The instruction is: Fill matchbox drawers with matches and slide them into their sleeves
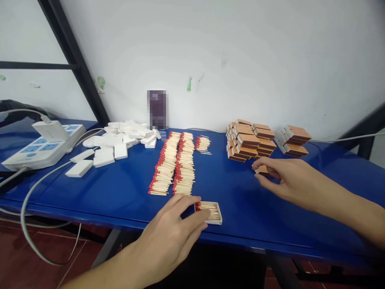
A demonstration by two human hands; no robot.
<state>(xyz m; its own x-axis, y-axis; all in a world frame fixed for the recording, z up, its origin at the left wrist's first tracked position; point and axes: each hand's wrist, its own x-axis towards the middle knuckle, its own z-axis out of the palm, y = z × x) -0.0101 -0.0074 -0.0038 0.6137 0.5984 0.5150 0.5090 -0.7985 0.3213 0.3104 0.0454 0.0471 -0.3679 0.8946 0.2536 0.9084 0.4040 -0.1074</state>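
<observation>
Near the table's front edge lies a white matchbox tray [220, 212] with red-tipped matches [212, 208] in it. My left hand [171, 228] grips this tray at its left end, one finger along the far edge and another reaching over the matches. To the right, my right hand [285, 176] is closed around an orange matchbox sleeve [262, 169], pinched between thumb and fingers and partly hidden by them. Two long rows of loose matches, a left row [165, 164] and a right row [184, 164], lie beyond my left hand, with a small heap of matches [203, 143] beside them.
White empty-looking trays [120, 138] are heaped at the left. Orange matchbox sleeves [248, 140] stand stacked behind my right hand, beside a smaller stack of matchboxes [294, 140]. A power strip [45, 146] with cables sits far left. A blurred dark phone-like object [157, 110] leans on the wall.
</observation>
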